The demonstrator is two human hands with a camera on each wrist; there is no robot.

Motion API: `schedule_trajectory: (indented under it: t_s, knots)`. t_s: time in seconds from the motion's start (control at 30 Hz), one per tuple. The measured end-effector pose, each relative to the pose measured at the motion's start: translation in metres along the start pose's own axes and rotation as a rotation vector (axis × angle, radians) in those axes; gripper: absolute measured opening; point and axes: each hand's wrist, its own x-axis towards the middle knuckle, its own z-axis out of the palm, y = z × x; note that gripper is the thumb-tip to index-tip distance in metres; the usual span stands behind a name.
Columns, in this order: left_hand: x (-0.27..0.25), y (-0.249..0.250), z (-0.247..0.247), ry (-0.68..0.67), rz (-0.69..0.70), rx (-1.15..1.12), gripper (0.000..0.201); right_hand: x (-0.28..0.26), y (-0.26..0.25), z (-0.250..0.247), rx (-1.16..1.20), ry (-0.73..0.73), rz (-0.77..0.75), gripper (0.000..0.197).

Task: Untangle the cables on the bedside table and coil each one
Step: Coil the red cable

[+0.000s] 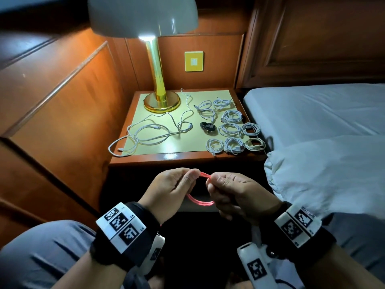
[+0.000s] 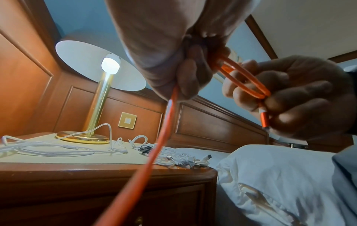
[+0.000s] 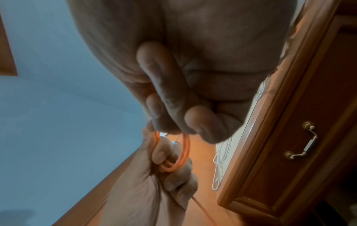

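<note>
**Orange cable held as a small coil in front of the bedside table**

While both hands sit below the front edge of the bedside table (image 1: 166,157), the left hand (image 1: 168,190) and the right hand (image 1: 235,192) each pinch one side of the orange cable (image 1: 205,175) — fingers curled round its loops, which span the gap between them. From the left wrist, a straight run of this cable leaves the left hand downward, and its orange plug (image 2: 264,120) lies against the right fingers (image 2: 301,105). On the table's pale mat: loose white cables (image 1: 145,132) at left, coiled white cables (image 1: 230,129) at right — a black coil (image 1: 208,127) among them — beside the lit brass lamp (image 1: 157,80).
</note>
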Motion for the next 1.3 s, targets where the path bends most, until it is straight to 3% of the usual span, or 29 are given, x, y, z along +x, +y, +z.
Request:
schedule_trajectory:
  t_s: [0.1, 0.27, 0.37, 0.47, 0.57, 0.67, 0.73, 0.8, 1.0, 1.13, 1.3]
  knots:
    - [0.0, 0.0, -0.004, 0.058, 0.019, -0.004, 0.03, 0.0, -0.001, 0.0, 0.031, 0.011, -0.039, 0.029]
    - [0.009, -0.014, -0.031, 0.246, -0.04, 0.018, 0.003, -0.003, -0.015, -0.013, 0.385, 0.197, -0.173, 0.027]
    - [0.011, -0.025, -0.046, 0.375, -0.027, 0.221, 0.009, -0.004, -0.021, -0.021, 0.483, 0.313, -0.219, 0.027]
    - [0.01, -0.025, -0.036, 0.329, 0.145, 0.387, 0.02, -0.004, -0.018, -0.019, 0.496, 0.339, -0.253, 0.024]
    - [0.003, -0.016, -0.011, 0.138, 0.277, 0.351, 0.012, -0.005, -0.014, -0.017, 0.256, 0.342, -0.33, 0.023]
    - [-0.005, -0.006, 0.008, -0.029, 0.35, 0.274, 0.009, -0.009, -0.011, -0.01, -0.35, 0.408, -0.362, 0.029]
    - [-0.005, 0.001, 0.012, -0.021, 0.37, 0.21, 0.01, -0.009, -0.005, -0.006, -0.561, 0.366, -0.317, 0.026]
    - [-0.004, 0.005, 0.009, 0.029, 0.372, 0.158, 0.01, -0.008, 0.0, -0.004, -0.602, 0.263, -0.208, 0.025]
    - [-0.001, -0.001, -0.004, 0.132, 0.232, 0.102, 0.015, -0.005, -0.006, -0.001, -0.212, 0.112, 0.053, 0.037]
    - [0.001, -0.001, -0.005, 0.192, 0.181, 0.039, 0.012, -0.01, -0.012, 0.001, 0.092, 0.007, 0.137, 0.037]
    - [-0.002, 0.0, 0.01, 0.245, 0.052, -0.066, 0.005, -0.015, -0.011, 0.002, 0.191, -0.052, 0.16, 0.046]
